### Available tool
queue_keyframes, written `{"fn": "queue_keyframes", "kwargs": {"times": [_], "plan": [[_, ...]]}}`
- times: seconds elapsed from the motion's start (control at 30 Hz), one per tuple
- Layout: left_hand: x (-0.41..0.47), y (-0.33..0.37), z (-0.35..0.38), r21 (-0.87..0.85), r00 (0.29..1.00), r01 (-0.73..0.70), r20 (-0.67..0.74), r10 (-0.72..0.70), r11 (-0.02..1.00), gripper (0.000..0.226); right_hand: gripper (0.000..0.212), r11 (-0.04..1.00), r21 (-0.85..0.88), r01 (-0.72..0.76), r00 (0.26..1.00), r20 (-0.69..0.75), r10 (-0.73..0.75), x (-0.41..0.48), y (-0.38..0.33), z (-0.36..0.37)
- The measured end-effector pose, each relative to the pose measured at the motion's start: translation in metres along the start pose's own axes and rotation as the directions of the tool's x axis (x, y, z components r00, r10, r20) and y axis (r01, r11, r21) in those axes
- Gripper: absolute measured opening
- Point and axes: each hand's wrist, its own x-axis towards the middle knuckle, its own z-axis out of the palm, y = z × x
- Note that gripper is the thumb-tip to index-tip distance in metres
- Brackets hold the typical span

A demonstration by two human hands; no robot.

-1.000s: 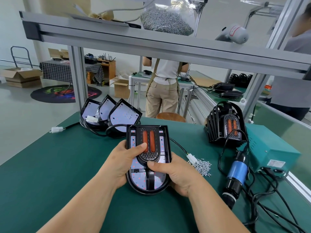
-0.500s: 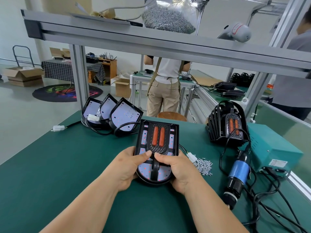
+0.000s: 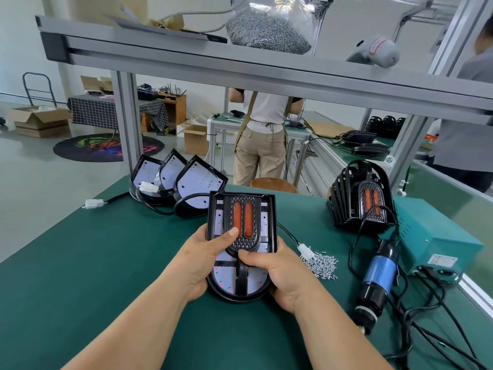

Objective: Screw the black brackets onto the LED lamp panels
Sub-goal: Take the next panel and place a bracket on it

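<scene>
Green desk, middle: left hand and right hand grip the panel, thumbs pinning the bracket (nothing screwed yet, I'd say); screws and driver wait by the right edge.

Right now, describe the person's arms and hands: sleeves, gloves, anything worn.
Both the left hand and right hand are bare: no gloves, no rings in view. The left forearm and right forearm are uncovered too, with no sleeve, watch or wristband showing up to the frame's edge.
</scene>
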Motion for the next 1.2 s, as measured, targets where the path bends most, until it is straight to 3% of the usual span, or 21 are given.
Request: {"fn": "queue_keyframes", "kwargs": {"times": [0.13, 0.27, 0.67, 1.0, 1.2], "plan": [[0.0018, 0.002, -0.002, 0.033, 0.999, -0.05, 0.022, 0.049, 0.998, 0.05, 0.026, 1.0, 0.007, 0.013, 0.999, 0.038, -0.013, 0.0002, -0.0007, -0.001], [0.0014, 0.0016, -0.0002, 0.033, 0.996, -0.085, 0.035, 0.084, 0.996, 0.048, 0.021, 0.999, 0.051, 0.006, 0.998, -0.068, -0.003, 0.0035, 0.0017, -0.0003], [0.0005, -0.0018, -0.0024, 0.004, 1.0, 0.004, 0.004, -0.004, 1.0, 0.038, 0.025, 1.0, -0.013, -0.001, 0.99, -0.144, -0.001, 0.0068, 0.0083, 0.0021], [-0.0012, -0.0018, -0.0048, 0.055, 0.999, 0.035, 0.01, -0.036, 0.998, 0.053, 0.024, 0.989, -0.147, -0.032, 0.984, -0.177, 0.005, 0.0057, 0.0081, 0.0037], [0.0009, -0.0006, -0.0042, 0.078, 0.996, 0.089, -0.038, -0.086, 0.993, 0.021, 0.03, 0.964, -0.256, -0.071, 0.982, -0.189, 0.022, 0.0017, 0.0051, 0.0054]]}}
